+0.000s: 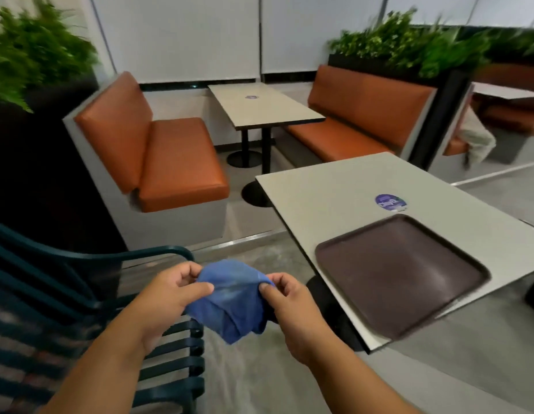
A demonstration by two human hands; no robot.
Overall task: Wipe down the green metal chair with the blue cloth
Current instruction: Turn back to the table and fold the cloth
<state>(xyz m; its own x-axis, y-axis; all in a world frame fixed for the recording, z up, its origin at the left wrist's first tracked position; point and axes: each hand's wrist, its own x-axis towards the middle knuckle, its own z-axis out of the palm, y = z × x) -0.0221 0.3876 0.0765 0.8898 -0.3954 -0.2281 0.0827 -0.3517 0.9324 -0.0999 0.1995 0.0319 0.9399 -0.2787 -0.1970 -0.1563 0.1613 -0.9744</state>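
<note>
Blue cloth [233, 300], the only one in view, hangs bunched between two hands in front of the person. Left hand [167, 300] pinches its left edge between thumb and curled fingers, and right hand [292, 312] pinches the right edge the same way, so both grips are closed on the fabric. Its lower folds droop over the floor, just beside the seat's front edge.

One green metal chair [80, 282] stands at lower left, under the left forearm. Its curved armrest and slatted seat show, but the back and legs are cut off by the frame edge, and the slats are blurred.

To the right is one pale table [334, 192] carrying one brown tray [400, 276] and one round purple sticker [390, 202] whose wording is too smeared to read.

Farther off, a second table [265, 106] stands between two orange booth benches [158, 144]. Green plants [409, 43] top the dividers on both sides, blurred, and a mirrored panel at far right shows a partial, unclear figure.
</note>
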